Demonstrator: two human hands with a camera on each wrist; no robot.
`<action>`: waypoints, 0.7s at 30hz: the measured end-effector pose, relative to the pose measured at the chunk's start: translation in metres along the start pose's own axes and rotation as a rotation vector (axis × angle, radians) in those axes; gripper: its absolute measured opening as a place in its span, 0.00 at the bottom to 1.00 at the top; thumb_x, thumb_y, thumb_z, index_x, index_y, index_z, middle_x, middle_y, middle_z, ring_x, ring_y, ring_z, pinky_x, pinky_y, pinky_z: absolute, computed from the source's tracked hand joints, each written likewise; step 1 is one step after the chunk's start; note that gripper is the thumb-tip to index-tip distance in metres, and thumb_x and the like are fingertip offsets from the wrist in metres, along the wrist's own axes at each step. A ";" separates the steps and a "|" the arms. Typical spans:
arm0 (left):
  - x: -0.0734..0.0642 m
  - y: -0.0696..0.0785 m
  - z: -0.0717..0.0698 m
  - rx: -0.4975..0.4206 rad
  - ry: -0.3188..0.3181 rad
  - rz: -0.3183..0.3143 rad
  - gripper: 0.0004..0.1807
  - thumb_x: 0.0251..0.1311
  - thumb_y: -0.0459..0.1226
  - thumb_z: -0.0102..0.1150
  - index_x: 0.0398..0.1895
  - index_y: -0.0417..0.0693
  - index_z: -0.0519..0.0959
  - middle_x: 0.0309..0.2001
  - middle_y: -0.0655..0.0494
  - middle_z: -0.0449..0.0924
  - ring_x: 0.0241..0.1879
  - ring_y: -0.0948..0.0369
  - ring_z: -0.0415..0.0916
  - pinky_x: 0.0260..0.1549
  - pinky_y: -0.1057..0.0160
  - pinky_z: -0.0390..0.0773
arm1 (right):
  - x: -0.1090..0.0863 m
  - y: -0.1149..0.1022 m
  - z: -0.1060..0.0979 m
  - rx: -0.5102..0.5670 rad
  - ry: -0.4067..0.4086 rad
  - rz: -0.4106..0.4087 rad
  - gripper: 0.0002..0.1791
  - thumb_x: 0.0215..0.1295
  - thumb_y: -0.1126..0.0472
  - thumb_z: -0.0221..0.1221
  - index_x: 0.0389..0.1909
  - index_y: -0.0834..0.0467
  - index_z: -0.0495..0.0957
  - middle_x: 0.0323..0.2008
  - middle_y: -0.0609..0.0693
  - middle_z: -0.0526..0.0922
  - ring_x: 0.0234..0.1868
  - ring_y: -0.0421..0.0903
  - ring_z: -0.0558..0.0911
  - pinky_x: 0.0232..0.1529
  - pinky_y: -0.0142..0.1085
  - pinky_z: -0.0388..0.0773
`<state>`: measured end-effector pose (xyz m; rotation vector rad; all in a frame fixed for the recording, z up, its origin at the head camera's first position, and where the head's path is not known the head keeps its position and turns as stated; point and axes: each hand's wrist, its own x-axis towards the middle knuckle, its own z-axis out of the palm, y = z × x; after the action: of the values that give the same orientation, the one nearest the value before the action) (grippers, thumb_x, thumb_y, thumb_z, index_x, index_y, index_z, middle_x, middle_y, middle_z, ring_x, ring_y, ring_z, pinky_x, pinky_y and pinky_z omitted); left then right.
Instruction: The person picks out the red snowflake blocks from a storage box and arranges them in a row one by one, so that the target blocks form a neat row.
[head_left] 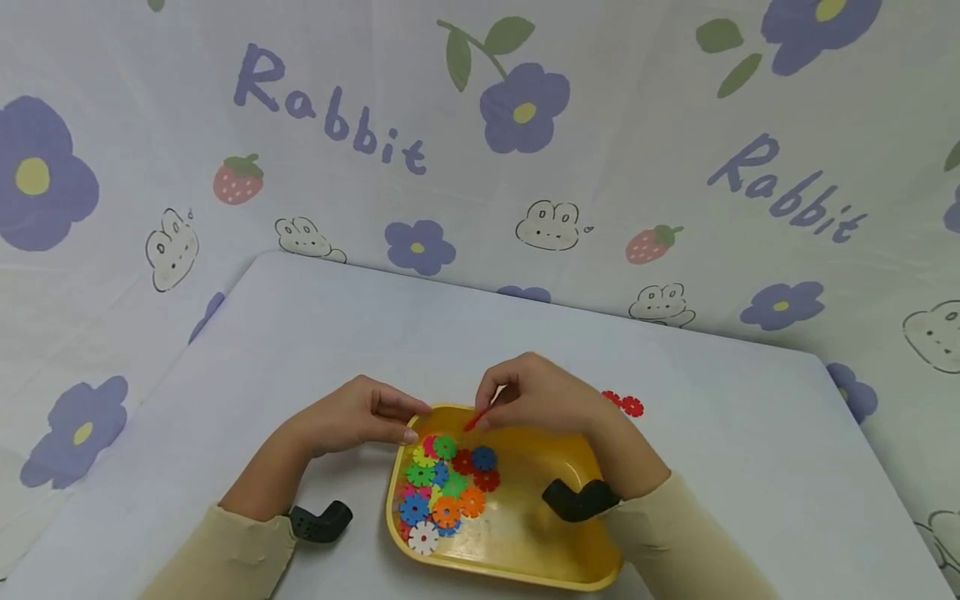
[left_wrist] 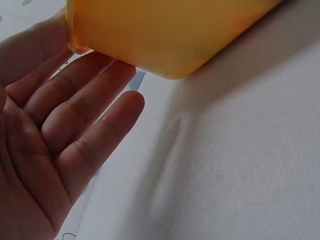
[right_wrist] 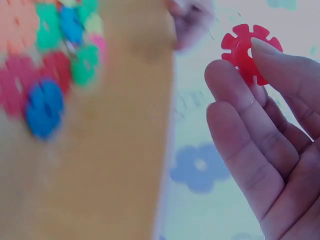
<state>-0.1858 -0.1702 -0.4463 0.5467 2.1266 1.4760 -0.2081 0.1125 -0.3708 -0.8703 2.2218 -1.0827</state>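
Observation:
My right hand (head_left: 536, 396) pinches a red notched building disc (right_wrist: 245, 52) between thumb and fingertips, over the far side of the yellow tray (head_left: 525, 571). From the right wrist view, the disc faces the camera, its slotted edge showing all round except under the thumb. My left hand (head_left: 375, 412) is at the tray's far left corner, thumb and fingertips at the rim. Its fingers (left_wrist: 80, 112) stretch out nearly straight beside the outer wall. Inside the tray, several notched discs lie heaped along the left side, among them a white one (head_left: 423, 538) and a blue one (head_left: 484, 458).
Behind my right forearm, red discs (head_left: 632, 406) lie on the white tabletop (head_left: 360, 308). A patterned cloth (head_left: 465, 192) hangs along the back of the table. Black wrist mounts (head_left: 322, 522) sit at both cuffs.

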 end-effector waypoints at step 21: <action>0.001 0.001 0.000 0.018 0.016 -0.030 0.19 0.58 0.42 0.69 0.53 0.53 0.84 0.55 0.56 0.83 0.62 0.54 0.75 0.59 0.52 0.77 | -0.099 0.140 -0.096 -0.003 0.446 0.607 0.19 0.64 0.49 0.64 0.48 0.59 0.79 0.41 0.53 0.85 0.43 0.52 0.80 0.48 0.40 0.80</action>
<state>-0.1864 -0.1693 -0.4460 0.5082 2.1530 1.4511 -0.2528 0.2987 -0.4166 0.0879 2.5832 -1.0274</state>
